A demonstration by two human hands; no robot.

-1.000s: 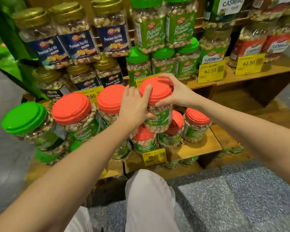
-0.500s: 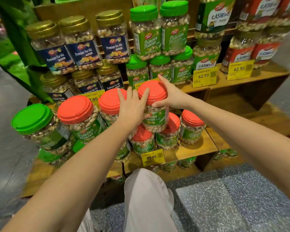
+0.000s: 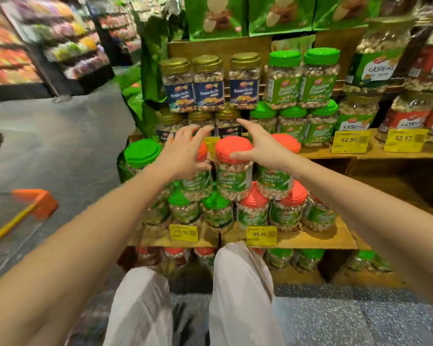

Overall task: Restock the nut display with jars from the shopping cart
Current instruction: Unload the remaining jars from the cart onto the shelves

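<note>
A red-lidded pistachio jar (image 3: 233,176) is seen atop stacked jars on the wooden shelf (image 3: 318,239). It is flanked by the left hand (image 3: 185,153) and the right hand (image 3: 261,148), fingers spread; the right thumb is seen at the lid's edge.

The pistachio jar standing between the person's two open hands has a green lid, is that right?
Not quite. The head view shows that the pistachio jar between the hands has a red lid, not a green one. The rest holds: the left hand and the right hand are both open, with fingers spread, one on each side of that jar.
</note>
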